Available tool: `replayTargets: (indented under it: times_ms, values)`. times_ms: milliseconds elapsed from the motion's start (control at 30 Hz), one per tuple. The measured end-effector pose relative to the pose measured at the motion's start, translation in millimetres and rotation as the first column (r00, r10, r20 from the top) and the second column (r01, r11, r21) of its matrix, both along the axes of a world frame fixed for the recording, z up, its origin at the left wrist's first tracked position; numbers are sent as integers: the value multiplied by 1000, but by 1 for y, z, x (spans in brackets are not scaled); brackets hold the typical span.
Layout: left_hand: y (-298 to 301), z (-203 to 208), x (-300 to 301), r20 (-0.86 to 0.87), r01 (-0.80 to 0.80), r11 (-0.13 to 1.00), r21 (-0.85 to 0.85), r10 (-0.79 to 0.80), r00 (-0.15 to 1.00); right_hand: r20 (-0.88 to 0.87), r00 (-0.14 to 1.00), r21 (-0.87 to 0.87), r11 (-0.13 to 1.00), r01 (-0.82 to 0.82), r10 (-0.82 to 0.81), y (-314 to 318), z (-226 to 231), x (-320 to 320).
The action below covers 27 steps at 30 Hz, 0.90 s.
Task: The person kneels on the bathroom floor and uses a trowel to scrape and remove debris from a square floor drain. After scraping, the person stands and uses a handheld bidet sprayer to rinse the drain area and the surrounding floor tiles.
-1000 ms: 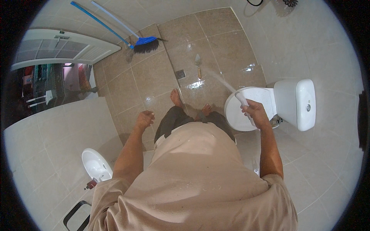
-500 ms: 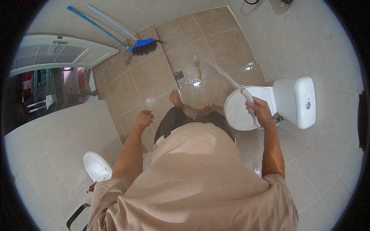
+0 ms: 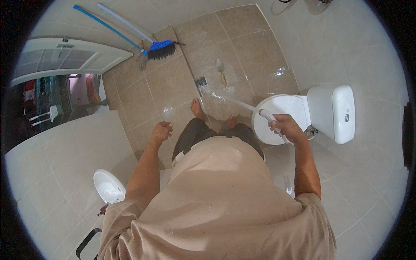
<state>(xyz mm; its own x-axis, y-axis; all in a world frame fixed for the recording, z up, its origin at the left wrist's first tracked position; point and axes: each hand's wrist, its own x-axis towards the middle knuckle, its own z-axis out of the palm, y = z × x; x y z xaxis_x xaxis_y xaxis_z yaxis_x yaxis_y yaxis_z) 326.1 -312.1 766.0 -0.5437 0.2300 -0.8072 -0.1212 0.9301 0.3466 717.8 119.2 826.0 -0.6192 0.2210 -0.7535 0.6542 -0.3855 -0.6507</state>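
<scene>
My right hand (image 3: 287,126) is closed around a white bidet sprayer (image 3: 267,115), held above the toilet's closed white lid (image 3: 277,104). Water shoots from its head toward the left and lands on the wet brown floor tiles (image 3: 236,130) near a small square drain (image 3: 201,81). Just beyond the drain lies a pointed trowel (image 3: 221,71) with a wooden handle, flat on the floor. On the other side of my body, my left hand (image 3: 162,131) hangs in the air with its fingers curled in. Nothing shows in it.
A blue broom (image 3: 161,49) and a blue-handled mop (image 3: 141,58) lean on the far wall beside an open white door (image 3: 86,56). At right stands the toilet tank (image 3: 343,113); a small white washbasin (image 3: 108,186) is at lower left. My bare feet (image 3: 197,109) stand on the tiles.
My right hand has turned the sprayer leftward and nearer. The water jet now strikes the floor closer to my feet, no longer reaching toward the trowel. My left hand has barely moved.
</scene>
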Motion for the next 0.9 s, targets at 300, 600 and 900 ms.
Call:
replayTargets:
  times_ms: [300, 600, 900]
  values:
    - [-12, 2, 3, 11, -17, 1000, 5, 17, 1000, 78, 984, 284, 950, 134, -162, -11, -16, -2]
    - [-15, 10, -7, 25, -41, 999, -35, 42, 999, -100, 950, 301, 901, 311, -295, -17, -9, -4]
    - [-38, 9, -38, -6, -10, 999, 52, 10, 1000, -211, 795, 529, 618, 582, -568, -38, 15, -12]
